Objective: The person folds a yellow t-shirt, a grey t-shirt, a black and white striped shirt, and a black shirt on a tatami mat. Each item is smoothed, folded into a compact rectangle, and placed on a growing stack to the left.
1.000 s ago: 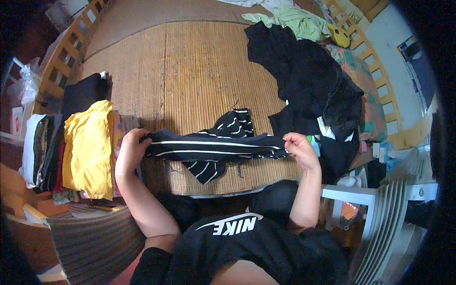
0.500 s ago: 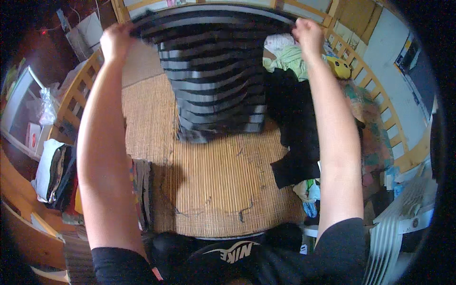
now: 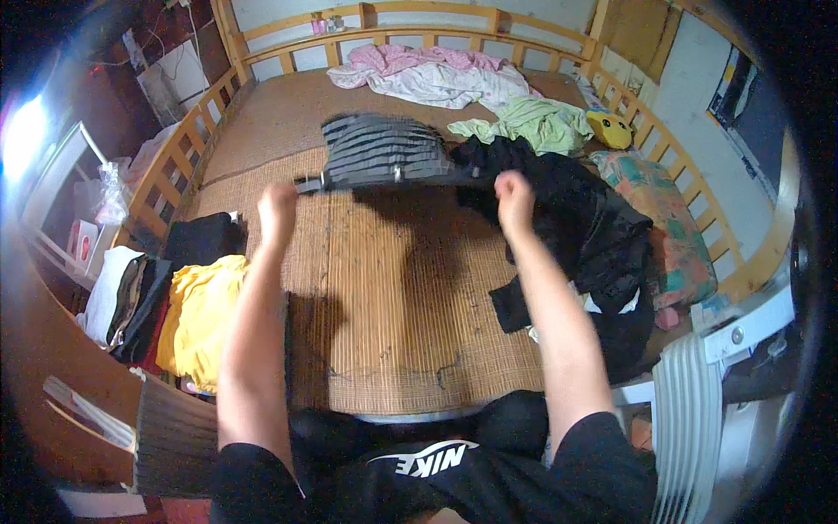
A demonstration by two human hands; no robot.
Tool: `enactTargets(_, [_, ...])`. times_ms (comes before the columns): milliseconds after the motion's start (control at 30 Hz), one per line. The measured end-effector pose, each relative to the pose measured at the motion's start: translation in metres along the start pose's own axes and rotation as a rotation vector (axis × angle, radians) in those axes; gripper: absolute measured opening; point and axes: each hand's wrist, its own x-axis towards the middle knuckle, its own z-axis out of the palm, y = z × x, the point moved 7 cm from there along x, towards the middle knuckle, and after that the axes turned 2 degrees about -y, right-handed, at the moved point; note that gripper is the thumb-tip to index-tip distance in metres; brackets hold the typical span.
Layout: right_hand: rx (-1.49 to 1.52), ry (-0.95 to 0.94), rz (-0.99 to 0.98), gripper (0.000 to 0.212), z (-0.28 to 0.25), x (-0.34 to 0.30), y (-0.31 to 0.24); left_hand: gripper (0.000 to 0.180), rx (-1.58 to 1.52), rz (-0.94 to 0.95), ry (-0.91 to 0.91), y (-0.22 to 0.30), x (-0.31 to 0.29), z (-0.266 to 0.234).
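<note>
A black and grey striped garment is stretched between my two hands above the woven mat. My left hand is closed on its left end, and my right hand is closed on its right end. The held edge runs nearly level and is blurred by motion. Beyond that edge the rest of the cloth billows away from me. Its exact kind cannot be told. Just right of my right hand lies a heap of black clothing.
Folded clothes and a yellow garment lie at the left. Pink and white bedding, a green cloth, a yellow plush toy and a patterned pillow lie farther off. A wooden bed rail borders the mat.
Both hands have come down and closer together, bringing the striped garment's held edge lower. Its body, hanging long before, now billows out away from me.
</note>
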Motion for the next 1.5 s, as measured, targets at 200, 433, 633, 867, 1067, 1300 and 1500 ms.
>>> enactTargets(200, [-0.118,-0.199,0.172,0.003,0.003,-0.172,0.067,0.009,-0.132,-0.098,-0.310,-0.013,-0.172,0.048])
enactTargets(433, [-0.352,-0.485,0.126,0.004,-0.027,-0.239,0.071,0.012,-0.033,-0.167,-0.551,0.012,-0.262,0.029])
enactTargets(633, [-0.601,-0.663,-0.002,0.002,-0.040,-0.268,0.048,0.012,0.154,-0.075,-0.764,-0.009,-0.304,0.029])
enactTargets(867, [-1.107,-1.060,0.270,0.021,-0.048,-0.289,0.015,0.016,0.162,-0.248,-0.917,0.032,-0.306,-0.005])
enactTargets(1067, [-1.125,-1.038,0.228,0.021,-0.027,-0.302,-0.015,0.034,0.174,-0.468,-0.877,0.033,-0.276,-0.011])
enactTargets(1300, [-0.287,-0.965,0.154,0.021,0.140,-0.268,-0.068,0.044,0.175,-0.478,-0.689,-0.001,-0.281,0.011])
enactTargets(1500, [-0.183,-1.014,0.326,0.034,0.298,-0.262,-0.023,0.018,0.072,-0.498,-0.662,-0.006,-0.269,0.016])
